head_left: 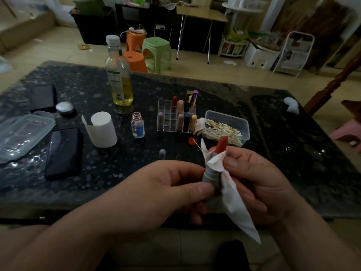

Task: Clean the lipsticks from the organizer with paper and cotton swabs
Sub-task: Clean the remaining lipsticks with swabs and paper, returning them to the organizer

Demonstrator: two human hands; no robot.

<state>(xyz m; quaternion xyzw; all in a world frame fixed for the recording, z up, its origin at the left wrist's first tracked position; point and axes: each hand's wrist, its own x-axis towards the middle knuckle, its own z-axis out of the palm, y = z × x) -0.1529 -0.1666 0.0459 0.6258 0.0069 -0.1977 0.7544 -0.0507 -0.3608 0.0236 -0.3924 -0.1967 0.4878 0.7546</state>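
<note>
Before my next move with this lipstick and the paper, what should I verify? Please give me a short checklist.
1. Grip: the left hand holds the lipstick at its grey base: ok.
2. The right hand pinches the paper round the tube's neck: ok.
3. Clean area left on the paper: ok, the red smears are only near its top.
4. The red tip is free of the paper: cannot tell.
5. The grey cap stands on the table: ok.
6. The organizer has empty compartments: ok.
</note>
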